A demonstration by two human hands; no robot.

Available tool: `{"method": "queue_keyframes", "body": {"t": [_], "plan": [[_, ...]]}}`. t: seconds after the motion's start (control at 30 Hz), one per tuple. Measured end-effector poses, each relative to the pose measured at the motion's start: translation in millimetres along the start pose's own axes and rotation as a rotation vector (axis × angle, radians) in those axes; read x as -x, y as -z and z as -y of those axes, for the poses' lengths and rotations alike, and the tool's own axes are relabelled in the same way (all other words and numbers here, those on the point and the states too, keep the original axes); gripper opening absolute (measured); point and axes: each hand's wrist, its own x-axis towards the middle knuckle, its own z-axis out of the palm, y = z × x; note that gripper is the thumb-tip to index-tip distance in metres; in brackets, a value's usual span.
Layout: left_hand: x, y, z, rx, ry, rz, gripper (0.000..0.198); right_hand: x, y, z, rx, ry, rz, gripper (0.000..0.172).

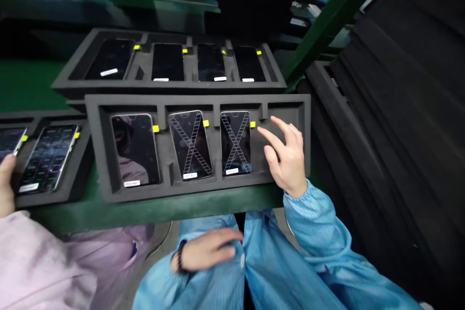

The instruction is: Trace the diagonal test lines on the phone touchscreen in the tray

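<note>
Head view. My right hand is raised over the right end of the near foam tray, fingers spread and loosely curled — nothing held. The index tip sits just beside the yellow tab of the third phone; I cannot tell whether it touches. The hand covers the tray's fourth slot, so its contents are hidden.

My left hand lies flat on my lap on the blue smock, fingers extended, gripping nothing; dark bracelet at the wrist.

Near tray: three phones face up, each in its own slot. The first phone shows a plain dark screen with reflections; the second phone and the third each show an X-shaped pattern. Tray rests on the green table edge.

Behind it, a far tray holds four dark phones. At left, a side tray holds lit phones — another person's hand, pink sleeve, is at its near edge.
</note>
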Motion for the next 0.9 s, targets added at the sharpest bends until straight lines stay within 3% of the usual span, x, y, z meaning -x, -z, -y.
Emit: {"method": "queue_keyframes", "body": {"t": [0.07,0.1,0.17,0.27,0.33,0.4,0.5,0.63,0.9], "plan": [[2.9,0.0,-12.6,0.027,-0.055,0.115,0.056,-10.4,-3.3,-8.9,-0.004,-0.006,0.037,0.042],[7.5,11.5,-23.7,0.021,-0.081,0.139,0.052,-15.2,-5.3,-11.9,-0.014,-0.004,0.057,0.043],[13.6,48.6,-49.8,-0.085,-0.077,0.040,0.044,-22.2,-9.6,-15.9,-0.042,0.008,0.092,0.044],[1.6,113.8,-75.5,-0.459,0.235,-0.695,0.038,-26.2,-16.1,-20.6,-0.077,0.027,0.118,0.043],[-14.9,154.6,-71.1,-0.731,0.217,-1.241,0.036,-26.4,-19.6,-23.3,-0.091,0.029,0.117,0.042],[-27.7,191.1,-49.9,-0.924,0.172,-1.447,0.041,-26.6,-22.2,-24.8,-0.087,0.028,0.104,0.042],[-31.0,230.4,-5.7,-1.036,0.245,-1.488,0.056,-28.3,-25.8,-24.2,-0.034,0.037,0.079,0.042],[-21.8,244.8,31.7,-1.073,0.382,-1.306,0.064,-29.4,-30.0,-21.0,0.052,0.046,0.064,0.040],[-24.7,235.8,28.2,-0.996,0.406,-1.316,0.065,-15.8,-28.0,-11.6,0.070,0.136,0.072,0.035]]}}
